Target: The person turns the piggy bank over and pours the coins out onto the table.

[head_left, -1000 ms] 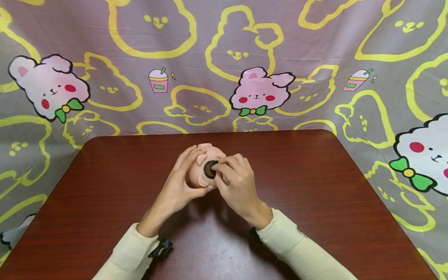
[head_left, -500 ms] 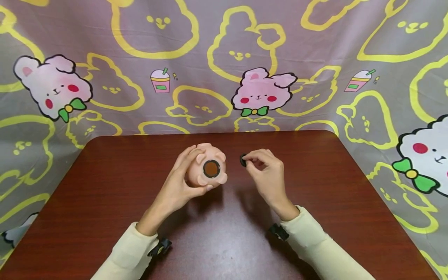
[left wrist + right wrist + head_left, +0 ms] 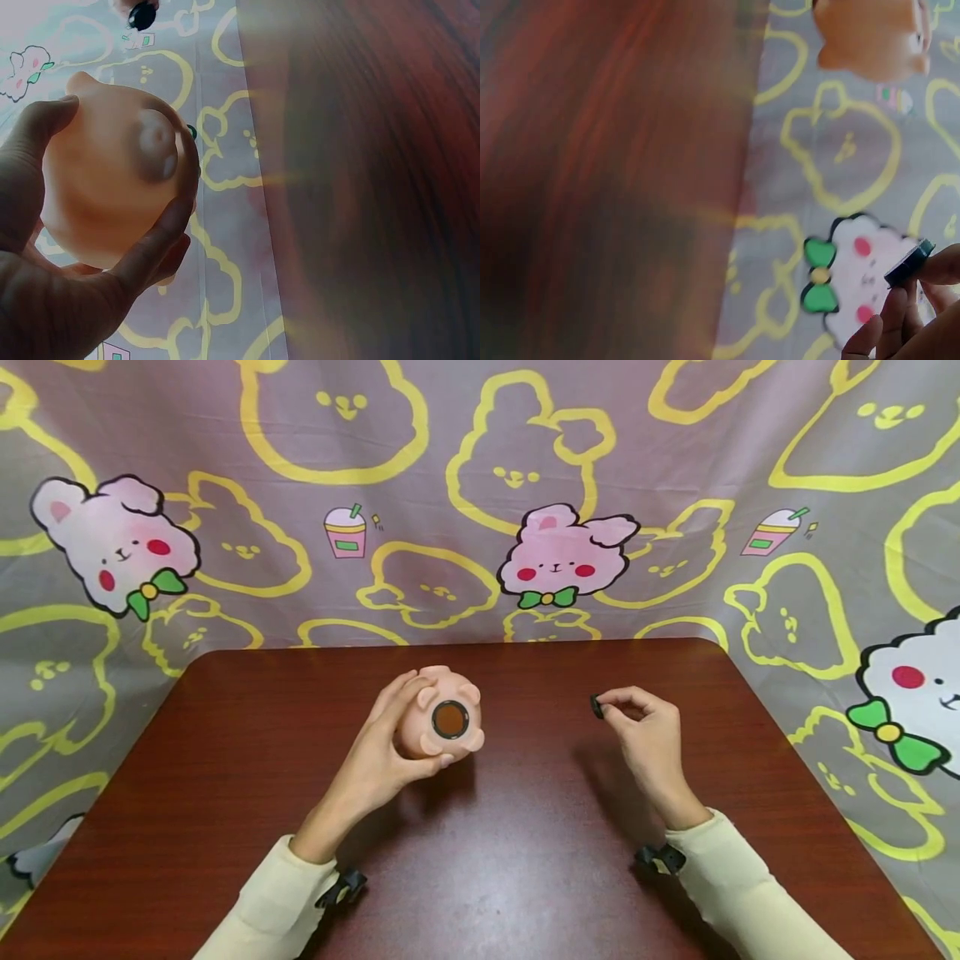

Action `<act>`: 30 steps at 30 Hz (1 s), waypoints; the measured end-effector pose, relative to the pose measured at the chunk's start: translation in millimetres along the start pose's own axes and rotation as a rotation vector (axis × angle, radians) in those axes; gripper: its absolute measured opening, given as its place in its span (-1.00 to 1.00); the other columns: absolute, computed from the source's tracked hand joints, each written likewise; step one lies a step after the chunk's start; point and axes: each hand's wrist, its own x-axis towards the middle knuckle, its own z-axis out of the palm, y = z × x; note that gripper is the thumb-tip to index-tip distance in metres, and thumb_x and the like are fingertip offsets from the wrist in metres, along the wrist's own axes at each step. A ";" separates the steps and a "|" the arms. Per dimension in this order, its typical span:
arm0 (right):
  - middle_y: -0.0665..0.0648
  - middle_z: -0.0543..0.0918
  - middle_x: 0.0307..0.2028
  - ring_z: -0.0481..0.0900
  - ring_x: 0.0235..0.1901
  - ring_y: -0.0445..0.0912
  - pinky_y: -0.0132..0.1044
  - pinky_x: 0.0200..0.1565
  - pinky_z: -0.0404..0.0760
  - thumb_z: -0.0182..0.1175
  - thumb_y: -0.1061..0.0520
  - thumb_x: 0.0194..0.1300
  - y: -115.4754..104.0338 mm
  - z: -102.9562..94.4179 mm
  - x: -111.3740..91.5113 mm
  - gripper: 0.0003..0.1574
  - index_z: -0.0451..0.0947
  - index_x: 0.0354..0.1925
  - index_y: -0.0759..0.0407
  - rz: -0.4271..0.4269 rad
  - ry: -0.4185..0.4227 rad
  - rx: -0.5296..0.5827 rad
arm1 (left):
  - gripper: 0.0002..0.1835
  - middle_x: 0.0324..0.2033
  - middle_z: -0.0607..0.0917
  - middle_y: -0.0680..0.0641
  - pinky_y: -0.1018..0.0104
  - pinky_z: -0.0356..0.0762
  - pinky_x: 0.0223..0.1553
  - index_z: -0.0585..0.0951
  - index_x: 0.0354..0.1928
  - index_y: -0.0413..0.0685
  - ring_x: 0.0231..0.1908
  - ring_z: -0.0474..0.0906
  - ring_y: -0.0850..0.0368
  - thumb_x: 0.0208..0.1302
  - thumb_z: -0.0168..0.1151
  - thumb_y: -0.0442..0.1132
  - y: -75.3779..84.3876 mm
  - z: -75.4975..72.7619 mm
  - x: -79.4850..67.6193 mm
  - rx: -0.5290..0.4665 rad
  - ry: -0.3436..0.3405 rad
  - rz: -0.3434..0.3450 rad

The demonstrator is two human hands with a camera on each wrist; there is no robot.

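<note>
My left hand (image 3: 367, 770) grips a pink piggy bank (image 3: 415, 724) from its left side, fingers over the top and thumb below. The bank is tipped so its underside with stubby feet faces me. A round black-rimmed hole (image 3: 451, 719) sits there, brownish inside. Well to the right, my right hand (image 3: 651, 743) pinches a small round black plug (image 3: 597, 706) between thumb and fingertips above the table. The right wrist view shows that plug (image 3: 909, 264) edge-on. In the left wrist view the bank's rounded body (image 3: 105, 180) fills the palm.
A dark reddish-brown table (image 3: 517, 877) lies under both hands. Behind it and along its sides hangs a grey-pink cloth (image 3: 420, 518) with yellow cartoon outlines. A black wrist strap (image 3: 343, 888) sits at the left cuff, another (image 3: 660, 860) at the right.
My right hand has pulled the black plug off the underside of the piggy bank and carried it to the right, baring the hole. The left hand holds the bank nearly still.
</note>
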 end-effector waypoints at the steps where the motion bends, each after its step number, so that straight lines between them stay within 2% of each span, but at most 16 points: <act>1: 0.05 0.79 -0.26 0.61 -0.44 -0.29 -0.44 -0.55 0.33 0.29 0.40 0.29 2.9 -4.2 1.2 -0.85 0.78 -0.26 0.28 0.020 -0.001 -0.007 | 0.04 0.58 0.23 -0.18 -0.23 0.32 0.42 0.41 0.50 0.18 0.55 0.20 -0.16 -0.08 0.73 -0.20 0.0 -0.1 0.0 -0.002 0.000 0.000; 4: -0.08 0.77 -0.28 0.61 -0.38 -0.32 -0.46 -0.49 0.43 0.30 0.36 0.34 12.9 -17.0 5.4 -0.88 0.78 -0.20 0.32 0.087 -0.018 -0.033 | 0.04 0.58 0.23 -0.18 -0.23 0.32 0.42 0.41 0.51 0.20 0.55 0.21 -0.16 -0.07 0.73 -0.20 0.2 -0.5 0.2 -0.005 -0.002 0.000; 8: -0.25 0.69 -0.32 0.61 -0.31 -0.28 -0.45 -0.35 0.58 0.27 0.29 0.41 27.2 -35.3 12.8 -0.81 0.75 -0.10 0.36 0.209 -0.049 -0.061 | 0.04 0.58 0.24 -0.16 -0.23 0.33 0.42 0.40 0.51 0.21 0.55 0.21 -0.17 -0.07 0.73 -0.19 0.4 -0.9 0.1 -0.009 -0.003 -0.004; 13: -0.26 0.63 -0.34 0.60 -0.34 -0.20 -0.38 -0.32 0.64 0.20 0.26 0.44 41.4 -52.6 21.4 -0.79 0.77 -0.12 0.25 0.343 -0.081 -0.085 | 0.05 0.58 0.24 -0.15 -0.23 0.32 0.42 0.40 0.52 0.21 0.55 0.20 -0.16 -0.07 0.73 -0.20 0.4 -1.4 -0.2 -0.008 -0.001 -0.007; 19: -0.21 0.60 -0.49 0.54 -0.45 -0.22 -0.34 -0.40 0.60 0.19 0.29 0.40 55.5 -61.2 28.6 -0.80 0.76 -0.16 0.25 0.408 -0.125 -0.138 | 0.05 0.58 0.24 -0.14 -0.23 0.32 0.43 0.40 0.51 0.20 0.55 0.20 -0.15 -0.08 0.73 -0.20 -0.3 -0.8 -0.3 -0.013 -0.001 -0.006; 23: -0.21 0.60 -0.50 0.56 -0.40 -0.25 -0.33 -0.33 0.61 0.16 0.26 0.45 64.7 -67.7 32.4 -0.79 0.74 -0.14 0.23 0.433 -0.173 -0.188 | 0.05 0.58 0.23 -0.15 -0.23 0.32 0.43 0.40 0.51 0.20 0.56 0.18 -0.15 -0.08 0.73 -0.20 -0.5 -0.6 -0.2 -0.013 -0.002 -0.007; 30: -0.18 0.60 -0.56 0.53 -0.46 -0.26 -0.33 -0.43 0.55 0.13 0.30 0.44 72.4 -75.1 38.9 -0.79 0.72 -0.21 0.23 0.465 -0.244 -0.216 | 0.05 0.58 0.22 -0.17 -0.24 0.31 0.43 0.40 0.51 0.19 0.57 0.17 -0.16 -0.08 0.73 -0.20 -0.7 0.0 -0.6 -0.018 -0.006 -0.015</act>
